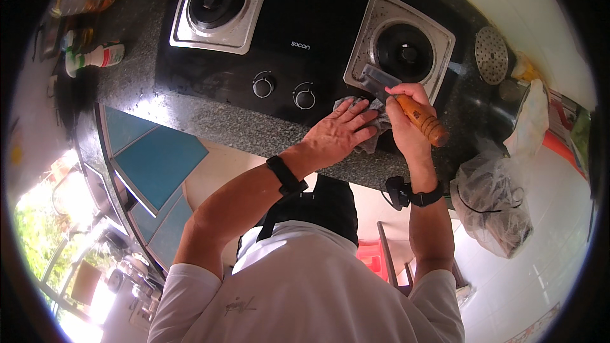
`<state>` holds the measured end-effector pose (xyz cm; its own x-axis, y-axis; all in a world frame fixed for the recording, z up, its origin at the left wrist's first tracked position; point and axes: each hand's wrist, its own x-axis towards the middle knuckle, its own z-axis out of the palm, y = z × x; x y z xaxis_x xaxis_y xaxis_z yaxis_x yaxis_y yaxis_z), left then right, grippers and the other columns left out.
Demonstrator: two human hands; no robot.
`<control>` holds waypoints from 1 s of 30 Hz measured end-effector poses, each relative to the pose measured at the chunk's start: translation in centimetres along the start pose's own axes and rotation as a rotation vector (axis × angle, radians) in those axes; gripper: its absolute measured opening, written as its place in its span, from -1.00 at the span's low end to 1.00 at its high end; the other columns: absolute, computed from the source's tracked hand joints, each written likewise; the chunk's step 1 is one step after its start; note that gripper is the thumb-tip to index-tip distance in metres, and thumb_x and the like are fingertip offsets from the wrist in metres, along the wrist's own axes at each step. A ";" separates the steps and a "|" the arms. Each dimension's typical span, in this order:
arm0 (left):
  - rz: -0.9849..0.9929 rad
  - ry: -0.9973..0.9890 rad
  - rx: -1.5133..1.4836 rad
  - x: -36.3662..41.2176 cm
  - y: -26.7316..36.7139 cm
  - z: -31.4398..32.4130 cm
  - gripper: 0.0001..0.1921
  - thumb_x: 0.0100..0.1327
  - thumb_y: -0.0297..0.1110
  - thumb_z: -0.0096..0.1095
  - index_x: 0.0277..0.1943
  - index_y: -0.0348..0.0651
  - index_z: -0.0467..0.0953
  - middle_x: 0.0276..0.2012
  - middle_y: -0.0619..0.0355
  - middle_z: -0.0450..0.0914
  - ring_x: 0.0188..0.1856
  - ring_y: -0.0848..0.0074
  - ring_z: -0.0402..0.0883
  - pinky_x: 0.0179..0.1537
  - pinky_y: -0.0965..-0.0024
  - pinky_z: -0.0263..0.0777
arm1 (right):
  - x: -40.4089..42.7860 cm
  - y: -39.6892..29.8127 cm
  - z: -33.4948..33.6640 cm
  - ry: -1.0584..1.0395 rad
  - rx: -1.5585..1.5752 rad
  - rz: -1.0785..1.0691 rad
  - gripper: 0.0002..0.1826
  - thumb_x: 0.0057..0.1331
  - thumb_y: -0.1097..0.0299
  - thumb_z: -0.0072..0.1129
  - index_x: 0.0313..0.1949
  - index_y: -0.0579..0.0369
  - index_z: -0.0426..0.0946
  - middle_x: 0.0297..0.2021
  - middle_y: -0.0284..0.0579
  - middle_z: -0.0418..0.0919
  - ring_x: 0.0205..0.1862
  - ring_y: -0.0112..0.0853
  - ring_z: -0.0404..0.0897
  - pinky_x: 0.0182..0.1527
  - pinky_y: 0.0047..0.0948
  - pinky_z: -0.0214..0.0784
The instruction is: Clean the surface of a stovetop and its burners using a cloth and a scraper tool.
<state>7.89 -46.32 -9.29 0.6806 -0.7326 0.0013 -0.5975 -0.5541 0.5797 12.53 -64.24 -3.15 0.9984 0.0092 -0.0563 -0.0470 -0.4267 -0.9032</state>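
My right hand (pixel 413 126) is closed around the turned wooden handle (pixel 419 119) of a flat metal scraper. The scraper's blade (pixel 379 78) reaches the near edge of the right burner's steel drip tray (pixel 364 50). Beside it, my left hand (pixel 336 136) holds a crumpled grey cloth (pixel 369 145) down against the front of the black glass gas hob (pixel 219 78). The left fingers lie over the cloth, slightly apart; part of the cloth is hidden under them. Dark spots and grime mark the steel tray around the black burner (pixel 405 52).
Two control knobs (pixel 304 99) sit left of my hands. A second burner (pixel 217 2) is farther left, with a spray bottle (pixel 97 58) beyond it on the granite counter (pixel 228 121). At the right stand a perforated metal disc (pixel 491 55) and a plastic bag (pixel 493 200). A blue cabinet door (pixel 162 166) hangs open below.
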 end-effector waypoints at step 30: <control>-0.013 -0.110 0.047 0.0 0.1 -0.5 -0.59 0.41 -0.33 0.02 0.30 0.11 0.39 0.47 0.16 0.22 0.56 0.23 0.09 0.60 0.08 -0.16 | 1.0 1.9 4.6 0.334 0.284 0.029 -0.83 0.32 0.61 0.18 -0.13 0.17 0.44 -0.20 -0.18 0.59 -0.15 -0.42 0.59 -0.05 -0.43 0.45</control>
<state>8.06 -46.19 -8.81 0.6395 -0.7627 -0.0968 -0.6101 -0.5800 0.5398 13.26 -60.85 -6.89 0.9499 -0.3122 0.0153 -0.0353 -0.1561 -0.9871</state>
